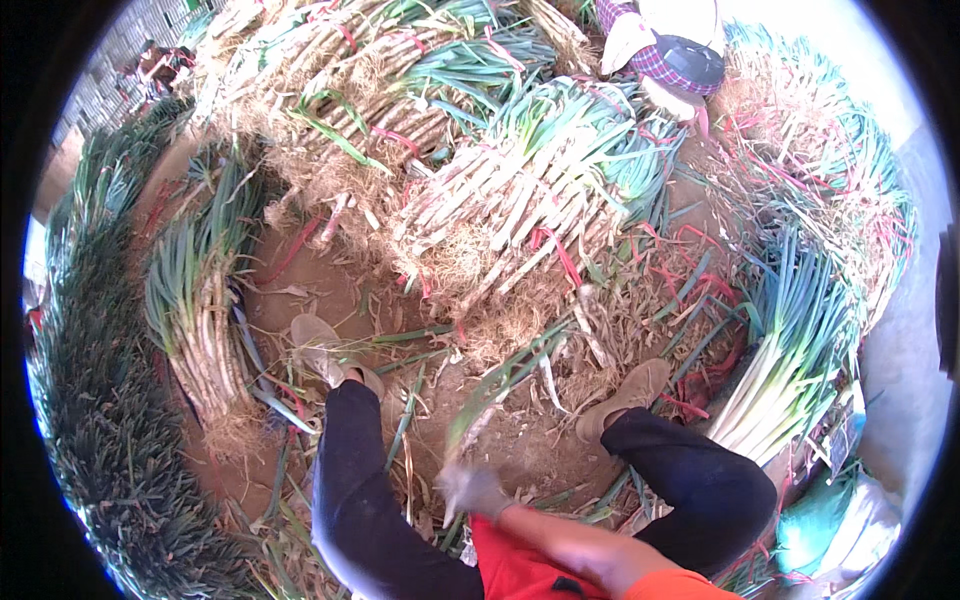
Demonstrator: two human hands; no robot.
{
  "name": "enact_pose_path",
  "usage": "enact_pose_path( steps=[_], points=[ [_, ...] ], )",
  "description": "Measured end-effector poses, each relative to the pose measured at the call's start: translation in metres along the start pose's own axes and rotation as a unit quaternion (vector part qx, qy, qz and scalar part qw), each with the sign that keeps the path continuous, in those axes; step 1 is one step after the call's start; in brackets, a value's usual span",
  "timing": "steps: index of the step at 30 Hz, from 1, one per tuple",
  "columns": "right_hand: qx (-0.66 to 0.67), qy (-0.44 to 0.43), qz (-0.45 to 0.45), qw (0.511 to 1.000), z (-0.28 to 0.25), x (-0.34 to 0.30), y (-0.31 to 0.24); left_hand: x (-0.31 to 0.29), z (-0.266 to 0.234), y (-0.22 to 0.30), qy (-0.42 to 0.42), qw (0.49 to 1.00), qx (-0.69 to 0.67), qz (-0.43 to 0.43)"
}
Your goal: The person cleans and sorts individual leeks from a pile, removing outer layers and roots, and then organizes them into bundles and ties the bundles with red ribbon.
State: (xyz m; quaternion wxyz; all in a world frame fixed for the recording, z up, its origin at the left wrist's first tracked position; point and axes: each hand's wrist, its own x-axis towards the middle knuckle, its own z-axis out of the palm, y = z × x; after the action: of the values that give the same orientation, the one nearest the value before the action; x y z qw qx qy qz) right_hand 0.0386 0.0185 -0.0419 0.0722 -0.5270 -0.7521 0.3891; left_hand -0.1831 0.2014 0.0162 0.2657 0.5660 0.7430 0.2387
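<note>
In front of my lap, my right hand [475, 490] wears a pale grey glove and is blurred by motion. It looks closed around the lower end of a leek [497, 385], whose stalk and long green leaves slant away up and to the right. The fingers themselves are smeared. My left hand does not show. Just beyond the leek lies a large pile of untrimmed leeks [530, 190], roots toward me and green tops to the far right. On the right, between my knee and the wall, rests a bundle of clean white-stemmed leeks [785, 350].
A tied bundle of leeks [205, 330] lies at left, beside a long dark green row of leek tops [110, 400]. Peeled leaves and red ties litter the dirt floor [400, 310]. Another person [665, 55] in a checked sleeve is at the far right. A green sack [815, 525] lies near right.
</note>
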Motion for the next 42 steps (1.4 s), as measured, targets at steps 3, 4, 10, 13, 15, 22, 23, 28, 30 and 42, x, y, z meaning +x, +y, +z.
enact_pose_path(
  steps=[3,4,10,13,15,22,23,28,30,42],
  points=[
    [0.184,-0.138,-0.091,0.969,0.147,0.017,0.016,-0.068,-0.007,0.017,-0.038,0.999,-0.021,0.023],
    [0.213,-0.167,-0.084,0.959,0.175,0.022,0.001,-0.098,-0.024,-0.001,-0.038,0.999,-0.013,0.007],
    [-0.032,-0.197,0.003,0.98,-0.036,-0.023,0.026,-0.261,-0.069,-0.101,-0.079,0.99,0.028,-0.111],
    [-0.096,-0.181,0.132,0.97,-0.155,-0.053,0.013,-0.318,-0.075,-0.129,-0.117,0.976,0.059,-0.175],
    [-0.184,-0.153,0.15,0.959,-0.194,-0.062,0.041,-0.342,-0.067,-0.139,-0.157,0.964,0.075,-0.202],
    [-0.094,0.025,0.085,0.992,-0.357,-0.081,0.042,-0.319,-0.133,-0.148,0.013,0.996,0.088,-0.023],
    [0.004,0.091,0.062,0.994,-0.371,-0.088,0.061,-0.3,-0.147,-0.086,0.068,0.994,-0.025,-0.077],
    [-0.031,0.22,0.07,0.973,-0.39,-0.1,0.112,-0.219,-0.201,0.107,0.215,0.958,-0.187,0.036],
    [-0.073,0.265,0.043,0.961,-0.36,-0.092,0.183,-0.182,-0.169,0.166,0.048,0.98,-0.184,0.064],
    [0.009,0.372,0.05,0.927,-0.289,0.046,0.23,0.003,0.101,0.216,-0.203,0.882,0.139,0.403]
  ],
)
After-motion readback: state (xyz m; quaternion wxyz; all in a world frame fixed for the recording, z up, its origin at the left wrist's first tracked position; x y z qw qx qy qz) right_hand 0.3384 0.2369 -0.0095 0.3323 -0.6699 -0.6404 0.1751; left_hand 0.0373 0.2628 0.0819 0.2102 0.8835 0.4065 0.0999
